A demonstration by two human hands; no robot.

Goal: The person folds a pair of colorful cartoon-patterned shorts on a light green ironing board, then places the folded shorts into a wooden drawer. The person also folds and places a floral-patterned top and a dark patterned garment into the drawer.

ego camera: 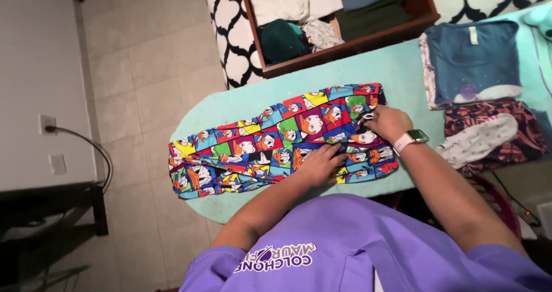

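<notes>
Lying under left hand (319,164): cartoon-print pants (270,139)

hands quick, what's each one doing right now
Left hand: open, pressed flat on the cartoon-print pants.
Right hand: closed, pinching the pants' waistband end.

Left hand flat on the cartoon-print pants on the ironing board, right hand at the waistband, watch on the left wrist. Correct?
Not quite: the watch is on the right wrist, as the head view shows. The left hand does lie flat on the cartoon-print pants, and the right hand is at the waistband.
</notes>
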